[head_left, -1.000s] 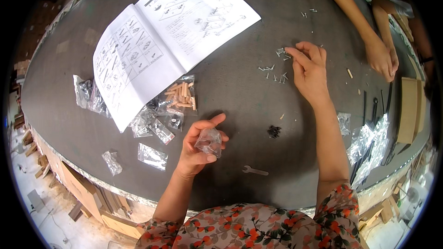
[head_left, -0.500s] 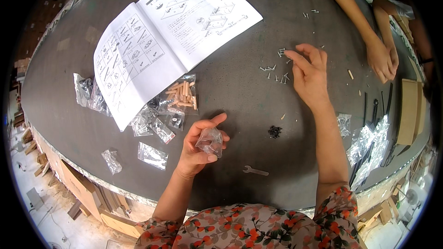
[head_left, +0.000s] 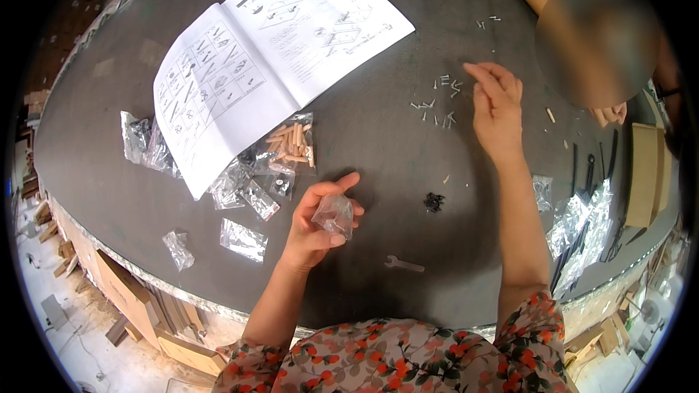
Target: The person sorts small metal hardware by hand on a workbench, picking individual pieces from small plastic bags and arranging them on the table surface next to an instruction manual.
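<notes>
My left hand (head_left: 309, 229) is closed round a small crumpled clear plastic bag (head_left: 335, 217), held above the near middle of the table. Farther off and to the right, my right hand (head_left: 499, 113) hovers with its thumb and fingers apart, and I see nothing between them. Just left of its fingertips lies a loose scatter of silver screws (head_left: 446, 118). A small heap of black screws (head_left: 434, 202) rests between my two hands, nearer to me. Closer still is a flat metal wrench (head_left: 404, 265).
An open instruction booklet (head_left: 284, 94) covers part of the far left, beside a bag of wooden dowels (head_left: 295, 142) and other small plastic bags (head_left: 244, 242). At the right lie black rods, clear wrapping (head_left: 582, 229) and a cardboard piece (head_left: 648, 175). Another person's hand (head_left: 610, 114) rests at the far right.
My right hand has shifted slightly right, off the silver screws, and a few of them lie differently. My left hand still holds the bag. The other person has leaned in over the table.
</notes>
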The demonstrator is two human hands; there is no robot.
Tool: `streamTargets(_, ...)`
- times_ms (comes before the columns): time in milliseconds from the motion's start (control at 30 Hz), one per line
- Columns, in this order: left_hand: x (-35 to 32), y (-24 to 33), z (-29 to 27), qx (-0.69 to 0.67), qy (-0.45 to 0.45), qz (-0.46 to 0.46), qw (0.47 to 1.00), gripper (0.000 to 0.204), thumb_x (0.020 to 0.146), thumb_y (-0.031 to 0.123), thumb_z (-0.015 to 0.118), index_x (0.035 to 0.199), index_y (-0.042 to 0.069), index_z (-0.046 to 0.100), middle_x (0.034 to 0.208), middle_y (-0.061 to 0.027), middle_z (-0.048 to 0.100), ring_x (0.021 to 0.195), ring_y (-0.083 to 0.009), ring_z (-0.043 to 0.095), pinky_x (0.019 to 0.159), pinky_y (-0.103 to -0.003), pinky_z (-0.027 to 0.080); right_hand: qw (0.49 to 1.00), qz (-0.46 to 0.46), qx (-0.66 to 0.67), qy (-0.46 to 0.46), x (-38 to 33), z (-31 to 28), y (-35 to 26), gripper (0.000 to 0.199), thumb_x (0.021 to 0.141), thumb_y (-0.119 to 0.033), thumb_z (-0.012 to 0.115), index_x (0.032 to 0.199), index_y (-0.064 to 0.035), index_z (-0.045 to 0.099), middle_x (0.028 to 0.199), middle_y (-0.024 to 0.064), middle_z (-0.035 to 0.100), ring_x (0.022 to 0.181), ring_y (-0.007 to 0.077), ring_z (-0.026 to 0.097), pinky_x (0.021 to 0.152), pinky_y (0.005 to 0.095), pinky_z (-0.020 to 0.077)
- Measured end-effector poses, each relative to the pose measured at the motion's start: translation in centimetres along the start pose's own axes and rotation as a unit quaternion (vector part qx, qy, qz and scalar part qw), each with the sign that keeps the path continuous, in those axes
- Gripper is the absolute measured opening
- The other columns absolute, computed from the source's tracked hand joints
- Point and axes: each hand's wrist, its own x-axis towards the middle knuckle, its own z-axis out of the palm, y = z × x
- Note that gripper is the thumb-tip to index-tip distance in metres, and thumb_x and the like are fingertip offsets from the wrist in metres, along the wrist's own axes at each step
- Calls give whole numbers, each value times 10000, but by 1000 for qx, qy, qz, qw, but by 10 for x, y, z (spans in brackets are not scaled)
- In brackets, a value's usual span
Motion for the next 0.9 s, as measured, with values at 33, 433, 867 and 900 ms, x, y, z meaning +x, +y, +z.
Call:
streamTargets(33, 0, -1, 0, -1, 12, -1, 1000, 652, 548, 42, 707, 1150, 39, 455, 1311, -252, 353, 959, -267, 564, 765, -332, 498, 1000, -1, 0, 1, -5, -2, 2, 279, 753, -2, 532, 984, -116, 640, 1013, 86, 541, 919, 241, 470, 798, 320, 421)
streamTargets(433, 1, 1, 5, 4, -12, 20, 1000, 503, 673, -22, 639, 1142, 59, 476, 1305, -177, 393, 954, -230, 568, 786, -311, 487, 975, 194, 49, -93, -82, -52, -47, 651, 700, -354, 722, 1200, -26, 466, 1216, 213, 432, 1126, 327, 394, 889, 378, 385)
streamTargets(867, -91, 3, 25, -22, 27, 22, 999, 546, 703, -45, 612, 1191, 103, 421, 1237, -104, 438, 986, -230, 537, 819, -328, 457, 974, 226, 9, -25, -183, -117, -125, 458, 776, -245, 651, 1172, -69, 500, 1174, 168, 471, 1086, 305, 430, 830, 349, 412)
streamTargets(900, -97, 8, 32, -7, 17, 36, 999, 558, 701, -47, 613, 1198, 107, 411, 1233, -100, 439, 990, -230, 534, 827, -332, 453, 974, 225, 11, -26, -185, -123, -134, 458, 776, -245, 651, 1172, -69, 500, 1174, 168, 471, 1086, 305, 430, 830, 349, 412)
